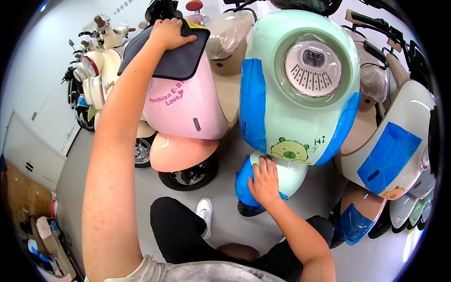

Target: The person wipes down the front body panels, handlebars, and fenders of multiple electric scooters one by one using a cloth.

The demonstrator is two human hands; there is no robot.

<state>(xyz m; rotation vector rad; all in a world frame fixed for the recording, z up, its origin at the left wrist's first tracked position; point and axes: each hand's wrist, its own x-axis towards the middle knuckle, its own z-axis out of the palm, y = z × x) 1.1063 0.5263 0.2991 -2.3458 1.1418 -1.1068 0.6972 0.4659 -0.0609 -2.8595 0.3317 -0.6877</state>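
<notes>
The left hand [170, 35] lay over the upper edge of the dark cloth [182, 61], thumb apart; a firm grip could not be confirmed. The cloth, against the pink scooter [188, 117], appeared light and pliable, best held by a corner. The right hand [264, 184] rested flat, unclamped, on the green scooter's [300, 124] smooth, probably slippery fender [292, 177]. A white wall [42, 84] bordered the grey floor [226, 190].

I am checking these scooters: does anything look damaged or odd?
No damage stands out. The wrinkled blue plastic film on the glossy mint-green scooter looks odd: it covers the front's sides but leaves its middle bare.
</notes>
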